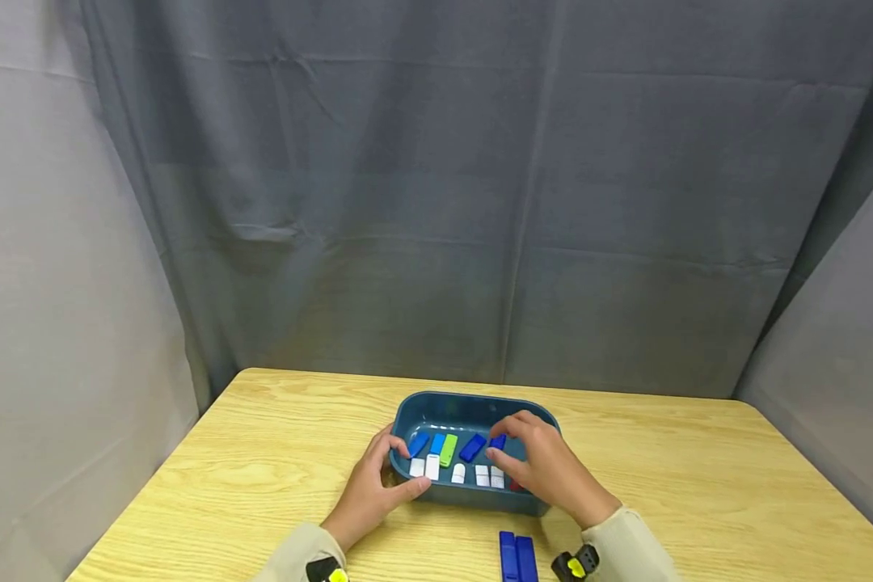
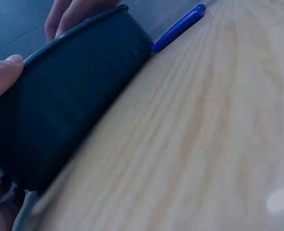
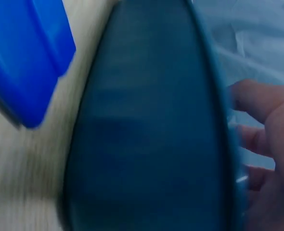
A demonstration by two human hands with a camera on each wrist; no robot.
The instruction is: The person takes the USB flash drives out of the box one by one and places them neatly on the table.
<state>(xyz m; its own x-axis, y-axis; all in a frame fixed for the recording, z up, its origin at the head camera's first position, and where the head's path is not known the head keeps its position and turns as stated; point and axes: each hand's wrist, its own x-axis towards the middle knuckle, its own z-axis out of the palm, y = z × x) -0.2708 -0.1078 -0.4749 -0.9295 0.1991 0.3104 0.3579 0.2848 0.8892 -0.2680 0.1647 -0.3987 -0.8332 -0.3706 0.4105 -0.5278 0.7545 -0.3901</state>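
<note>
A dark teal plastic bin (image 1: 473, 496) holds small oblong plastic pieces in blue, green and white. My left hand (image 1: 373, 482) grips its left end, with the thumb on the near side and the fingers along the left rim. My right hand (image 1: 546, 461) reaches over the bin's right part, fingers bent. Between its thumb and forefinger shows a dark blue piece (image 1: 498, 442); whether they touch it is hard to tell. In the right wrist view, the bin wall (image 3: 151, 120) hides what lies under the fingers (image 3: 260, 98).
Two long blue plastic pieces (image 1: 518, 558) lie side by side on the wooden table (image 1: 262, 453), in front of the bin. Grey curtains (image 1: 407, 202) hang behind the table, with pale cloth (image 1: 58, 323) at the sides.
</note>
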